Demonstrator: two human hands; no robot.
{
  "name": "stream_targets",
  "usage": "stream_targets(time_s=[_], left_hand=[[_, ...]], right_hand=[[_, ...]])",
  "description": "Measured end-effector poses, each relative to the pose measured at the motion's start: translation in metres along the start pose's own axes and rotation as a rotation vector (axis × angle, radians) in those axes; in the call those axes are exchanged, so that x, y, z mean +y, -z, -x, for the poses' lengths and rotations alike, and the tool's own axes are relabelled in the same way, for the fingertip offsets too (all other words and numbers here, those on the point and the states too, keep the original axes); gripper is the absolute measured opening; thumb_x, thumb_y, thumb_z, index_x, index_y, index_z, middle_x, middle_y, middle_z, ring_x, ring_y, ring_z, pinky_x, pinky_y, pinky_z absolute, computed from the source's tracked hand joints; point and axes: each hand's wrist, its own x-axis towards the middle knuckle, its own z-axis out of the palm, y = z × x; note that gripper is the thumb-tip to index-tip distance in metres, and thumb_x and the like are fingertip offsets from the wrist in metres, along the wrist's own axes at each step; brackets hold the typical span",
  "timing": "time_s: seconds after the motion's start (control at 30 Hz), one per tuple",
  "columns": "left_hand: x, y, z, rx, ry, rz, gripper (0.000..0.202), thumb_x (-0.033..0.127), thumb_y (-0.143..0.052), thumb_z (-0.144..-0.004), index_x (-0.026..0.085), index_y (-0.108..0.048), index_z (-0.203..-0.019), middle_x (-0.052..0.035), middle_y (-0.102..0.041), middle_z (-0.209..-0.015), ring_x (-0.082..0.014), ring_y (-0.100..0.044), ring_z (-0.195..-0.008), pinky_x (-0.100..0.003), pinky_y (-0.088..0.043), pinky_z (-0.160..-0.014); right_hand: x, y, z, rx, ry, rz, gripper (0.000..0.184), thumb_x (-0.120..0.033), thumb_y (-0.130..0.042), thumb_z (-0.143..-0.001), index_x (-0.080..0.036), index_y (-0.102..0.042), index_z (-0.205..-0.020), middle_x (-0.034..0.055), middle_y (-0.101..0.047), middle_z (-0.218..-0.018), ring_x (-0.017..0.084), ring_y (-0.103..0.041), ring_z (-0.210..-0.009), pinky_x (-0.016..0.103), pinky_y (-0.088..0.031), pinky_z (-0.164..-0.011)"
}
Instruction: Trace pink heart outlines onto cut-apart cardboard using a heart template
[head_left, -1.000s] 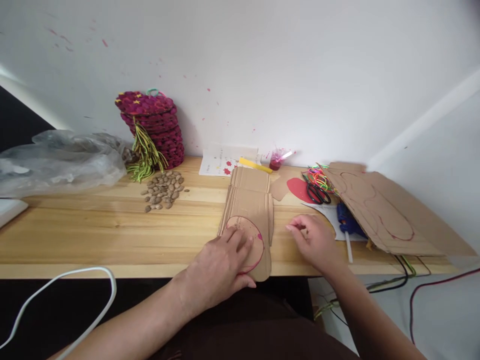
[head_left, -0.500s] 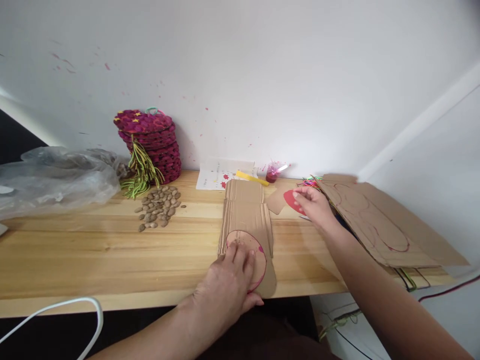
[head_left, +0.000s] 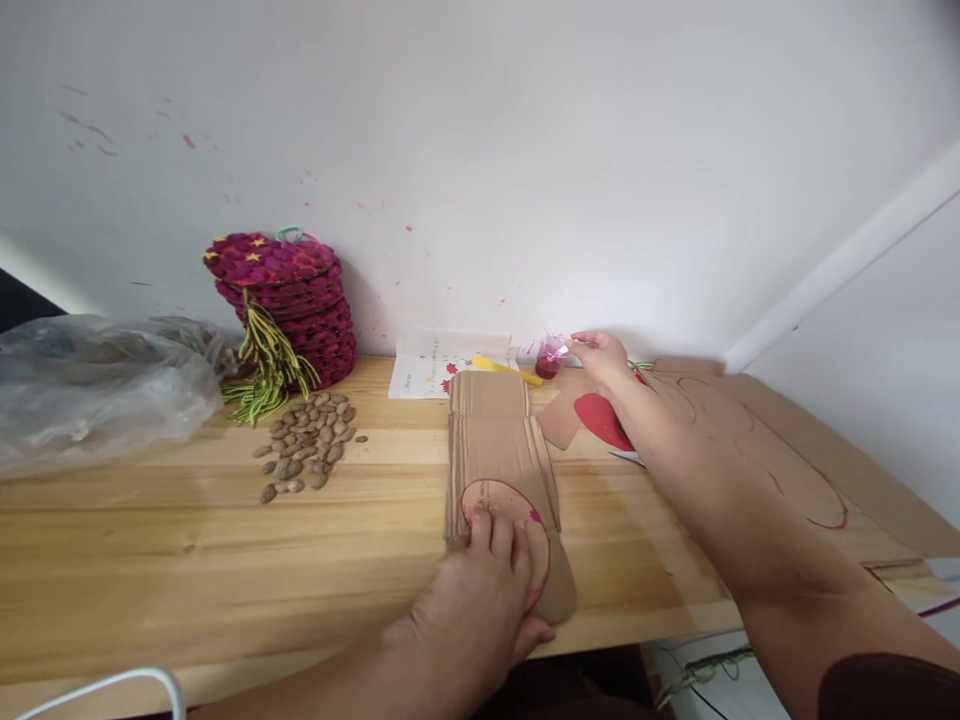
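Note:
My left hand (head_left: 484, 590) lies flat, fingers spread, on a cardboard piece (head_left: 499, 440) near the table's front edge. It covers part of a red circle (head_left: 517, 505) drawn on the cardboard. My right hand (head_left: 604, 357) reaches to the back of the table by the wall. Its fingers are pinched on something small beside a little cup of red paint (head_left: 550, 362) with crinkled clear wrap; I cannot make out what they hold. A red paper shape (head_left: 596, 415) lies just under my right forearm.
A stack of dark red woven discs (head_left: 289, 300) with green tassels stands at the back left, seeds (head_left: 304, 445) scattered before it. A clear plastic bag (head_left: 90, 385) lies far left. A large cardboard sheet (head_left: 787, 450) lies right. A white cable (head_left: 112, 685) curves at bottom left.
My right hand has moved from the front of the table, past the red paper shape, to the paint cup by the wall. My left hand has stayed on the cardboard.

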Motion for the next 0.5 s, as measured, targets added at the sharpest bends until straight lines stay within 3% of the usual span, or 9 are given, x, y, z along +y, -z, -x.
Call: stream_targets(time_s=[0.13,0.3,0.4,0.5], left_hand=[[0.001,-0.001,-0.008,0.013,-0.008,-0.025,0.089,0.076,-0.056,-0.079,0.009,-0.06,-0.137,-0.0316,-0.065,-0.121,-0.0458,-0.062,-0.115,-0.046,-0.059,-0.069],[-0.001,-0.005,-0.012,0.044,0.0,-0.016,0.091,0.078,-0.057,-0.077,0.01,-0.058,-0.138,-0.0301,-0.066,-0.121,-0.0447,-0.063,-0.114,-0.047,-0.061,-0.073],[-0.005,-0.004,-0.011,0.077,-0.013,0.019,0.094,0.081,-0.05,-0.079,0.007,-0.059,-0.136,-0.031,-0.067,-0.118,-0.0452,-0.064,-0.112,-0.046,-0.062,-0.071],[-0.012,-0.004,-0.011,0.098,-0.04,0.075,0.069,0.065,-0.046,-0.093,0.008,-0.065,-0.127,-0.0269,-0.07,-0.114,-0.041,-0.067,-0.108,-0.042,-0.062,-0.067]], right_hand=[[-0.011,-0.009,-0.005,-0.034,-0.058,-0.035,0.028,-0.039,-0.067,-0.079,-0.017,-0.071,-0.095,0.0067,-0.075,-0.087,0.017,-0.067,-0.071,0.03,-0.052,-0.07],[-0.017,-0.019,-0.008,-0.071,-0.051,0.019,0.02,-0.035,-0.068,-0.077,-0.017,-0.072,-0.085,0.004,-0.074,-0.08,0.016,-0.064,-0.069,0.029,-0.049,-0.068],[-0.019,-0.012,-0.014,-0.062,-0.02,0.065,0.019,-0.035,-0.068,-0.078,-0.017,-0.073,-0.082,0.0038,-0.073,-0.078,0.017,-0.063,-0.068,0.03,-0.048,-0.069],[-0.021,0.002,-0.025,-0.033,0.021,0.09,0.024,-0.038,-0.066,-0.081,-0.017,-0.074,-0.088,0.005,-0.074,-0.082,0.018,-0.063,-0.072,0.031,-0.047,-0.071]])
